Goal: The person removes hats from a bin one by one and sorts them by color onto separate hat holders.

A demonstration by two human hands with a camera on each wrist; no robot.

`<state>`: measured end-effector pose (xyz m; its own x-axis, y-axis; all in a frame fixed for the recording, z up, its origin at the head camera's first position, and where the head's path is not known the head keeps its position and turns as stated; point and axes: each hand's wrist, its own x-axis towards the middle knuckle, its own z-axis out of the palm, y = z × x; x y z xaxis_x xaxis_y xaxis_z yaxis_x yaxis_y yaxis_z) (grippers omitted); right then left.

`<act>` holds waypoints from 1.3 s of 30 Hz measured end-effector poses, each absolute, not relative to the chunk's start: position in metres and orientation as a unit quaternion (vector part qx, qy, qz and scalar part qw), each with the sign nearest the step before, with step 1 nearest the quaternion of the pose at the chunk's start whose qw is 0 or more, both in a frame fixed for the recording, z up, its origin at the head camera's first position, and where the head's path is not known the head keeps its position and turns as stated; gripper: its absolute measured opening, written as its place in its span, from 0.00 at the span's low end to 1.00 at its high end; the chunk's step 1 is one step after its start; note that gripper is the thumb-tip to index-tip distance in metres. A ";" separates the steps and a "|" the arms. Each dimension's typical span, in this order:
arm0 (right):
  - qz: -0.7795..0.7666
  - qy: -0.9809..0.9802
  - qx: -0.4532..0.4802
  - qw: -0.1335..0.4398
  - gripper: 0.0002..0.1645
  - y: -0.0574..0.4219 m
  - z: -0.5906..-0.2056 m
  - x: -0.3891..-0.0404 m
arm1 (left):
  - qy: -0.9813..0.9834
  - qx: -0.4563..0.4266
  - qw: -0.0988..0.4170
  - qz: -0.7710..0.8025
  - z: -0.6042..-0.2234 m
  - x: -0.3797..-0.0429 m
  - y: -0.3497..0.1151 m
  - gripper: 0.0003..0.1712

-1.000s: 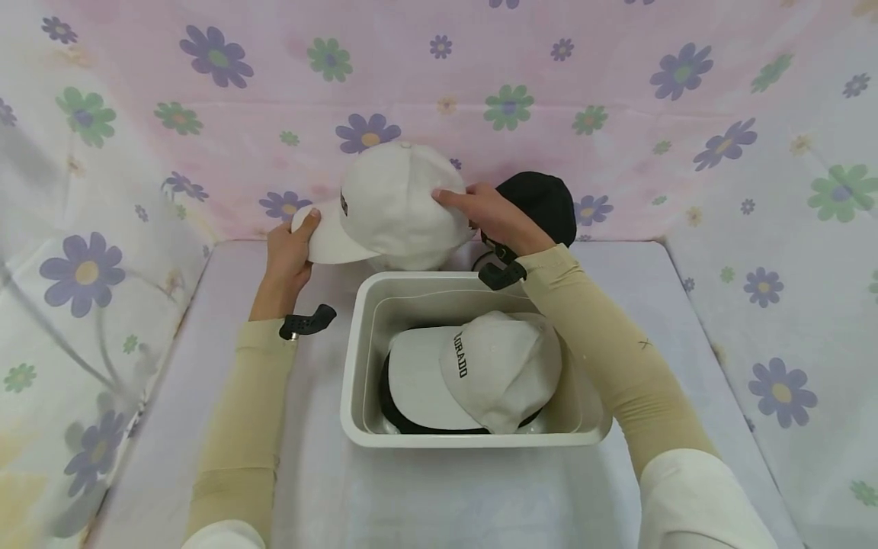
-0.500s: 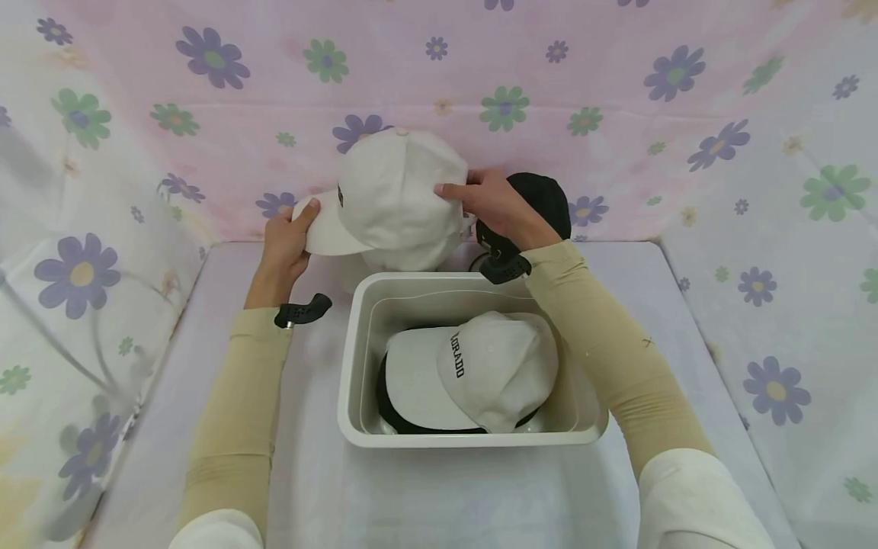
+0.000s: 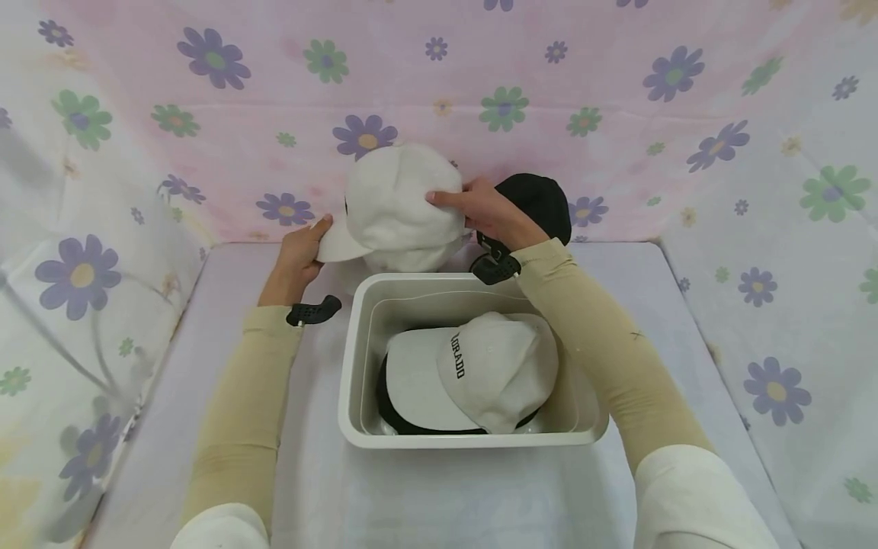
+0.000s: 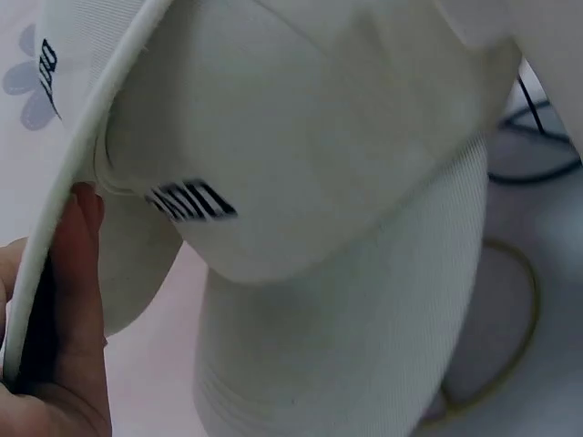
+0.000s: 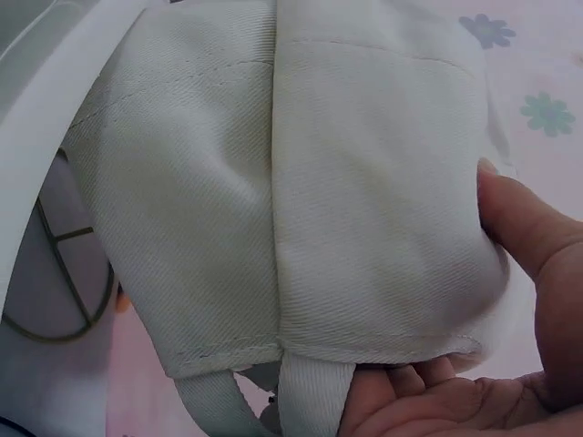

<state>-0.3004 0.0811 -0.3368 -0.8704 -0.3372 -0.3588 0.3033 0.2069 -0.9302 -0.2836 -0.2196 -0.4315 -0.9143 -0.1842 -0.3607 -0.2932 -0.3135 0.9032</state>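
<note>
A white baseball cap (image 3: 405,194) is held behind the bin, its brim toward the left. My left hand (image 3: 298,252) pinches the front of the brim, thumb on top; in the left wrist view the fingers (image 4: 77,300) lie under it. My right hand (image 3: 494,213) grips the back of the crown, thumb outside and fingers inside the lower edge, beside the rear strap (image 5: 314,391). Just below the held cap shows a second white cap (image 4: 301,118) with dark lettering, mostly hidden in the head view.
A pale bin (image 3: 473,441) stands in front, holding a white lettered cap (image 3: 497,370) on top of a black brim (image 3: 387,400). A black cap (image 3: 542,202) sits behind my right wrist. Thin wire loops (image 4: 533,300) show near the white caps. Floral cloth (image 3: 507,46) walls the back and sides.
The held cap rose slightly, then came down and a little to the right. My left hand moved right with the brim. Both hands kept their hold; the bin's contents look unchanged.
</note>
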 end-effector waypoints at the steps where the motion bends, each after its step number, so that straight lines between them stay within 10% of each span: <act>1: -0.627 0.736 -0.007 0.256 0.34 0.081 -0.337 -0.301 | 0.594 -0.208 0.040 0.776 -0.435 -0.283 -0.220 0.23; 8: -0.611 0.744 0.014 0.270 0.36 0.080 -0.336 -0.301 | 0.651 -0.213 0.068 0.726 -0.455 -0.281 -0.222 0.42; 39: -0.555 0.798 -0.084 0.220 0.34 0.083 -0.350 -0.291 | 0.636 -0.151 0.054 0.755 -0.475 -0.250 -0.223 0.42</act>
